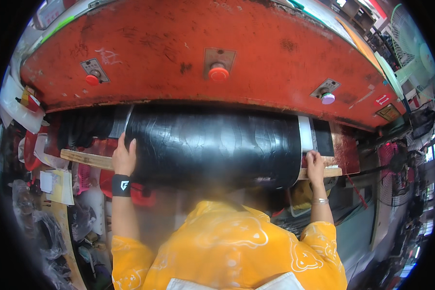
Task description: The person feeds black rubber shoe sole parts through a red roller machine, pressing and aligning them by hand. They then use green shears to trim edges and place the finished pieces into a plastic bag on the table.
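Observation:
A wide, glossy black sheet (212, 150) comes out from under the red-orange machine front (154, 53) and curves down toward me. My left hand (124, 157) is at its left edge, index finger and thumb stretched out and apart; its other fingers are partly hidden. A narrow white strip (129, 116) shows just beyond those fingertips. On the right, a white sheet (305, 133) sticks out beside the black one. The fingers of my right hand (315, 164) are closed at its lower corner, beside a wooden bar (332, 171) that passes under the black sheet.
Red push buttons (218, 73) and a pale purple one (327, 98) stick out of the machine front. Dark folded material (79, 128) lies at the left. Plastic bags (48, 232) and papers (60, 186) are at the lower left, a green fan (423, 60) at the far right.

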Demonstrator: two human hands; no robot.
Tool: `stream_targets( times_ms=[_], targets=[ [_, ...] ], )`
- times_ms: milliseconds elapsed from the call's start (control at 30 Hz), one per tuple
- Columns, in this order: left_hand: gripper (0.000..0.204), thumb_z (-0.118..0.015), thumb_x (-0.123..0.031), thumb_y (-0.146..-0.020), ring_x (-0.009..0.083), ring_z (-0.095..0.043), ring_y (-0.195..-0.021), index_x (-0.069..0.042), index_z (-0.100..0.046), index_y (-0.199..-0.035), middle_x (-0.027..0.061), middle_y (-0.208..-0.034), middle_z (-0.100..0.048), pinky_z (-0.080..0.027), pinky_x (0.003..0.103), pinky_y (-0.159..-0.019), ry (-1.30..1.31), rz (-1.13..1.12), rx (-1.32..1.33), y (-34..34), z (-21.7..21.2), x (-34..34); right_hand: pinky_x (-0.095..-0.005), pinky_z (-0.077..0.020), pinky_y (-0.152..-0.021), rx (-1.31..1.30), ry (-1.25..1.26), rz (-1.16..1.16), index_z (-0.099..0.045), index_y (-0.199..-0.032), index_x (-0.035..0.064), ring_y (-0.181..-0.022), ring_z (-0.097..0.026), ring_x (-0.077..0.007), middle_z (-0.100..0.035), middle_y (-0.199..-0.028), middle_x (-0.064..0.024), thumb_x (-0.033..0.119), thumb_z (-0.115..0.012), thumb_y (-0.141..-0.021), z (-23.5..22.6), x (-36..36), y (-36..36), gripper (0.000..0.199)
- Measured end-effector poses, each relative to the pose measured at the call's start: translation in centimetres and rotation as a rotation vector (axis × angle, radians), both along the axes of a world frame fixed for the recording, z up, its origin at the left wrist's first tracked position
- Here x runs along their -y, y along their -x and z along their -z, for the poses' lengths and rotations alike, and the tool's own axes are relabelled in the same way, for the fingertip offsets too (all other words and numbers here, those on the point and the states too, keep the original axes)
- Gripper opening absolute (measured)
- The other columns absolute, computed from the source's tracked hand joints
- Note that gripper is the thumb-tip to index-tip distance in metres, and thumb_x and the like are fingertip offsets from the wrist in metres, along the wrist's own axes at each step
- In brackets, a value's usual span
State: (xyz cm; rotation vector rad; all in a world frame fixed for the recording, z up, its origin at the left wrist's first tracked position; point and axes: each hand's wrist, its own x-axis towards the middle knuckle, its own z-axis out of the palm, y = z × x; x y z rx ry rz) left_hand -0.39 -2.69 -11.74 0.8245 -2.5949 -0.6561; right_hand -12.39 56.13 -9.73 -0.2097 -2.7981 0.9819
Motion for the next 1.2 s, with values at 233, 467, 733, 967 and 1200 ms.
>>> stream_targets(
  times_ms=[233,467,733,967,1200],
  targets=[
    [0.052,-0.05,-0.043,-0.092,0.0443,-0.059,-0.096,-0.005,-0.051,-0.127,0.0264,-0.104,-0.063,-0.046,0.048,-0.084,0.064,-0.004,-0.096,-0.2,0.2,-0.5,-0.0427,-0.0356,-0.09,-0.089,-0.316,-0.201,-0.065,-0.083,0.0076,-0.093,-0.056,-0.029,-0.06,-0.085,-0.0099,0.023,-0.061,-0.086,0.9,-0.3,-4.3,0.017],
    [0.051,-0.052,-0.04,-0.092,0.0439,-0.059,-0.1,-0.003,-0.052,-0.125,0.0268,-0.106,-0.063,-0.045,0.047,-0.087,0.013,0.019,-0.119,-1.2,1.5,-0.4,-0.0415,-0.0395,-0.089,-0.035,-0.294,-0.224,-0.067,-0.093,0.0055,-0.095,-0.058,-0.0293,-0.063,-0.093,-0.012,0.023,-0.06,-0.086,0.3,0.2,-6.0,0.02],
    [0.064,-0.064,-0.028,-0.086,0.0383,-0.049,-0.117,-0.006,-0.036,-0.14,0.0227,-0.13,-0.045,-0.041,0.042,-0.097,-0.091,-0.035,0.097,-6.2,-1.8,-1.7,-0.0356,-0.0498,-0.081,-0.114,-0.207,-0.128,-0.067,-0.098,-0.0006,-0.089,-0.064,-0.0306,-0.066,-0.095,-0.0167,0.017,-0.063,-0.084,-5.6,2.1,-4.2,0.023],
    [0.082,-0.066,-0.038,-0.081,0.0393,-0.032,-0.133,0.005,-0.029,-0.14,0.0258,-0.142,-0.035,-0.023,0.047,-0.111,0.164,0.308,-0.071,-0.9,-1.9,-5.3,-0.0513,-0.0308,-0.104,-0.377,-0.362,-0.883,-0.043,-0.135,0.014,-0.128,-0.037,-0.0388,-0.042,-0.136,-0.02,0.036,-0.079,-0.065,-5.5,25.9,-0.9,0.082],
    [0.079,-0.063,-0.043,-0.083,0.0353,-0.028,-0.137,0.004,-0.033,-0.139,0.0224,-0.144,-0.035,-0.019,0.048,-0.113,0.377,0.332,0.037,-5.5,-0.6,-5.9,-0.0476,-0.0327,-0.101,-0.155,-0.257,-1.083,-0.049,-0.131,0.0125,-0.122,-0.042,-0.0383,-0.044,-0.13,-0.0238,0.039,-0.077,-0.06,-4.3,30.8,-1.5,0.081]
  ],
)
